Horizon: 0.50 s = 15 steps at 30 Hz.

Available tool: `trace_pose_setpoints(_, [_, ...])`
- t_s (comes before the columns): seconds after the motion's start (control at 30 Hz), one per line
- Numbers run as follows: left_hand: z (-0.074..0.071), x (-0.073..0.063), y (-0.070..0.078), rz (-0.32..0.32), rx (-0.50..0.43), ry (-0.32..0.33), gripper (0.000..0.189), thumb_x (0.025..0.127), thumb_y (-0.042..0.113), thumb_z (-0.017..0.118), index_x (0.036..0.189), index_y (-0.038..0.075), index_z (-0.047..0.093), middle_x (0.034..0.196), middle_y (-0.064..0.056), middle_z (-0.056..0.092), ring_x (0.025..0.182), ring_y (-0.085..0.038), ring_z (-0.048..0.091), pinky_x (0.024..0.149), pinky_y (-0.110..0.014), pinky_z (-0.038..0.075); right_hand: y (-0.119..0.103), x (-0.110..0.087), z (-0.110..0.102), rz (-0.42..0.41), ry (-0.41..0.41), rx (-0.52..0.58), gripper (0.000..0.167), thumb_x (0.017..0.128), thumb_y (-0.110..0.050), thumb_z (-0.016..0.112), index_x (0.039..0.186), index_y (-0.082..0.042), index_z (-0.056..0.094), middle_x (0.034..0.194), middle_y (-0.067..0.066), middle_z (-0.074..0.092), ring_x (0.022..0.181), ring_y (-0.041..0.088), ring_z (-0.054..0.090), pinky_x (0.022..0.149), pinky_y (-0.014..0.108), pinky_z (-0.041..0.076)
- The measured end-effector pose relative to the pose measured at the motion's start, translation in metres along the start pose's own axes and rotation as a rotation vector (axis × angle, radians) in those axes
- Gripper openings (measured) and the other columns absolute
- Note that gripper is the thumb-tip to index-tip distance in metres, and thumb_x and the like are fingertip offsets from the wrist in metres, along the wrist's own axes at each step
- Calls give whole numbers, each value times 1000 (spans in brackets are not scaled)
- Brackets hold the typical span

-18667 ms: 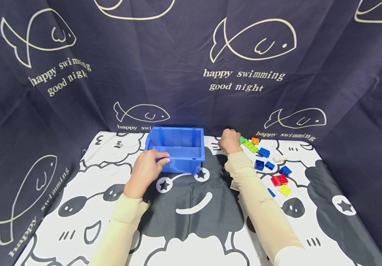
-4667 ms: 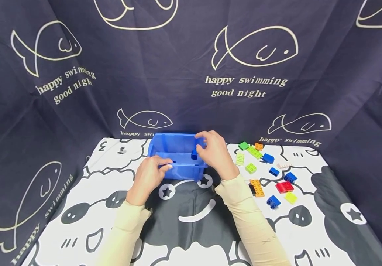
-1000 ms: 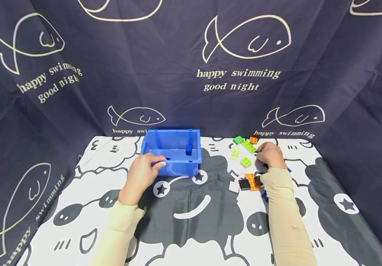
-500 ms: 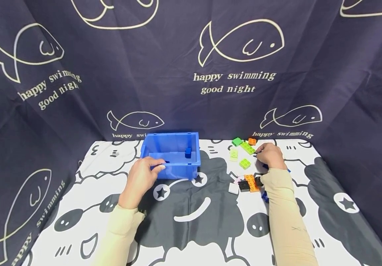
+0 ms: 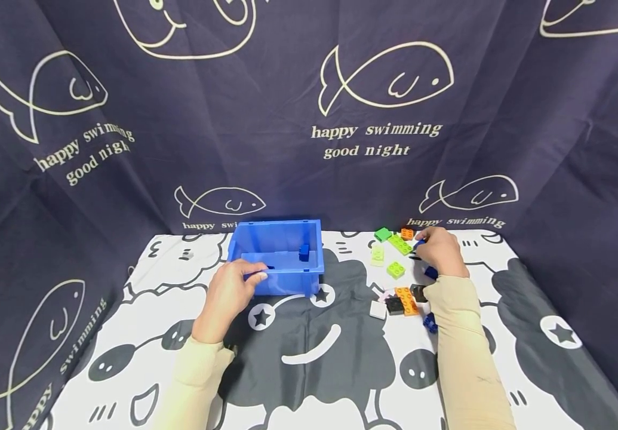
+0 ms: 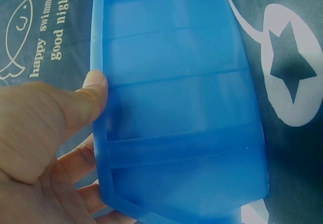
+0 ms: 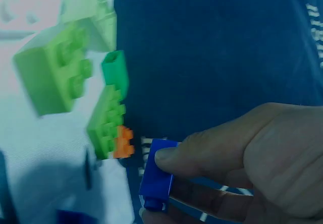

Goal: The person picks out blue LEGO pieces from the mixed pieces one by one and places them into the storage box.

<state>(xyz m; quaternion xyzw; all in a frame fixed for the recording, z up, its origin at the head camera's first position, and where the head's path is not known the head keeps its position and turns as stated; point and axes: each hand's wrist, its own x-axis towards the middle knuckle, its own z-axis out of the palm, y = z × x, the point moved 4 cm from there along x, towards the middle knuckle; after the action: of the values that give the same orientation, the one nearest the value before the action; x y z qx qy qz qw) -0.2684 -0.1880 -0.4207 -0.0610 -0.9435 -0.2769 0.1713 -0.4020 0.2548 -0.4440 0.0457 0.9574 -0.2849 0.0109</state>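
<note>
At the front wall of a blue plastic bin (image 5: 289,283), my left hand (image 5: 227,297) grips the rim; in the left wrist view the thumb (image 6: 95,90) lies on one side of the edge, the fingers on the other. One blue toy brick (image 5: 304,252) lies inside the bin at the right. My right hand (image 5: 442,252) is over the back right of the cloth, pinching another blue brick (image 7: 157,176) between thumb and fingers. Nearest to it are a lime brick (image 7: 107,123), a small orange brick (image 7: 123,142) and a green brick (image 7: 116,75).
More bricks are strewn right of the bin: a lime square one (image 5: 396,270), a pale green one (image 5: 377,255), a long orange one (image 5: 407,301), a black one (image 5: 394,306), a white one (image 5: 378,309) and blue ones (image 5: 430,323). A dark fish-print curtain (image 5: 287,119) stands behind.
Earlier my right hand held a blue brick in the bin; that brick now lies there. The right hand moved back to the loose bricks and now pinches another. The left hand stayed on the rim.
</note>
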Motion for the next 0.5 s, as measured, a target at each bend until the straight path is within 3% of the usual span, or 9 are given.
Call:
trace_pose_setpoints(0.33, [0, 0, 1, -9, -2, -3, 21, 89, 21, 84, 108, 16, 84, 102, -4, 79, 96, -30, 73, 75, -47, 54, -29, -21, -29, -142, 173, 48, 31, 88, -8, 61, 117, -1, 69, 115, 24, 68, 105, 42, 56, 94, 58, 47])
trace_pose_setpoints(0.5, [0, 0, 1, -11, -2, 0, 21, 88, 21, 84, 108, 16, 84, 102, -4, 79, 96, -28, 73, 74, -46, 54, -50, -34, -43, -202, 236, 74, 30, 89, -8, 63, 117, -2, 69, 115, 25, 69, 103, 42, 59, 95, 59, 48])
